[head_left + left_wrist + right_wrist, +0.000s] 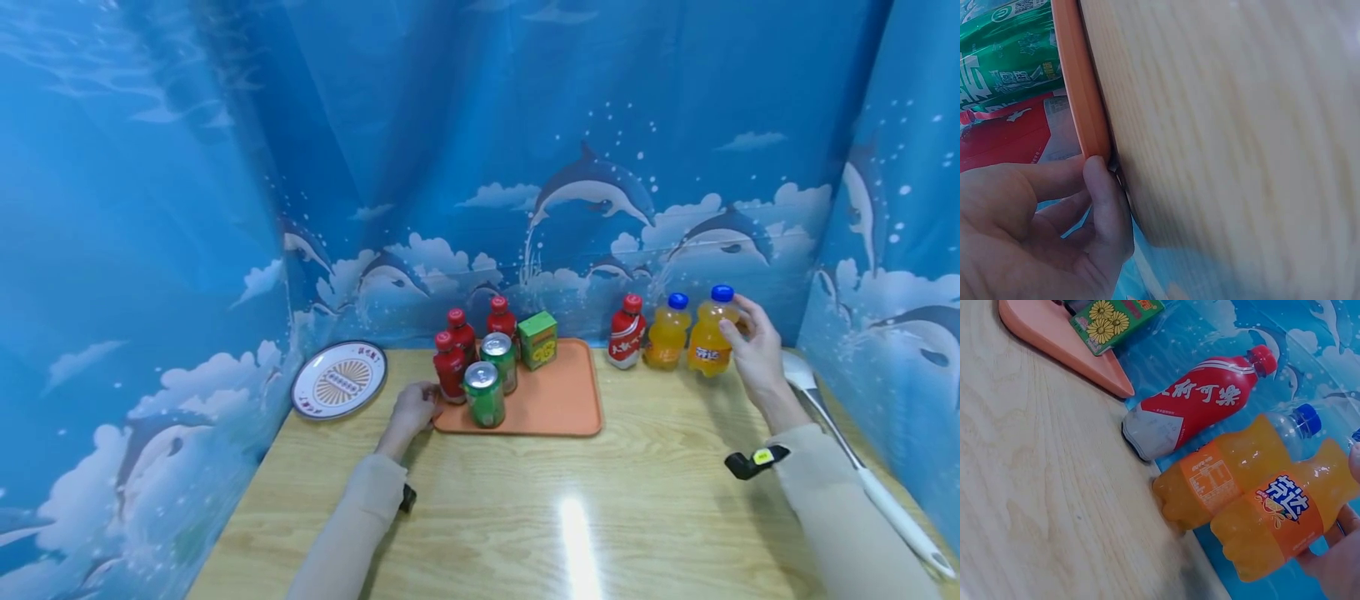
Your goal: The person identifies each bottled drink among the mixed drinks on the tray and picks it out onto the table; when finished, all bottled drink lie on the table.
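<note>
My left hand (415, 408) pinches the left rim of the orange tray (558, 408); in the left wrist view, thumb and finger meet on its edge (1075, 81). On the tray stand several red bottles (448, 375), two green cans (485, 404) and a green box with yellow flowers (537, 340). My right hand (757, 354) grips an orange soda bottle (708, 337) with a blue cap from its right side. A second orange soda bottle (666, 337) stands just left of it, and left of that a red-labelled cola bottle (626, 333).
A round patterned plate (306, 385) lies at the table's left edge. Along the right edge lies a long utensil with a white handle (896, 512). A blue dolphin-print curtain (450, 150) hangs behind the wooden table (510, 508) and along both sides.
</note>
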Demonstrator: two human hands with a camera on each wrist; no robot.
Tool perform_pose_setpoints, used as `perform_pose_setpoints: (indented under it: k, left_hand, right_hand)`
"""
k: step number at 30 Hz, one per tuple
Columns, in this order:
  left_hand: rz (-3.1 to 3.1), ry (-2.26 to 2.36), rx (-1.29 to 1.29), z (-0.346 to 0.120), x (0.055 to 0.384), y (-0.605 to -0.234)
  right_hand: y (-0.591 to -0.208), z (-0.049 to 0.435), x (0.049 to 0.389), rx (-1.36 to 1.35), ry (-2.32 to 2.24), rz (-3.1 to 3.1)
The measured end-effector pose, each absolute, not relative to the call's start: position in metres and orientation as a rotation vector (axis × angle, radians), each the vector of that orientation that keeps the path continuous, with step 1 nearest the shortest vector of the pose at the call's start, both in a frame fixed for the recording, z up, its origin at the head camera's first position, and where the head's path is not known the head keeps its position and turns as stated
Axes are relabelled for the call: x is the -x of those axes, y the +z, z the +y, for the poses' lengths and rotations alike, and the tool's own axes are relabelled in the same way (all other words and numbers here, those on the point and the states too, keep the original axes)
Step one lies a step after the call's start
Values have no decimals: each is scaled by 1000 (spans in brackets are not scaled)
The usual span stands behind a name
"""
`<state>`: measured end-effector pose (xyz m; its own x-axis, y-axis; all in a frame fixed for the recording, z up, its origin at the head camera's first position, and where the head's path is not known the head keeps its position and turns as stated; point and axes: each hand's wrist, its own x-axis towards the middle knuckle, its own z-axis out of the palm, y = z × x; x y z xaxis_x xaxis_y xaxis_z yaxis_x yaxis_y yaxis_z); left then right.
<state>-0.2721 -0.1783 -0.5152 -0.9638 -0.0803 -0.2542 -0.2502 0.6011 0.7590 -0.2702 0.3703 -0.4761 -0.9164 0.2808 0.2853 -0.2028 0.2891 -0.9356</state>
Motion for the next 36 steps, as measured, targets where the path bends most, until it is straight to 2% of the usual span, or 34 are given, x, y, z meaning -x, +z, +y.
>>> perform_pose_setpoints:
  k: [10, 36]
  left_hand:
    - [2635, 1278, 282, -176, 274, -515]
    - [2628, 1273, 320, -177, 274, -515]
  right_hand:
    - [-484, 374, 280, 232, 1531, -2235]
    - [-500, 376, 289, 235, 1476, -2257]
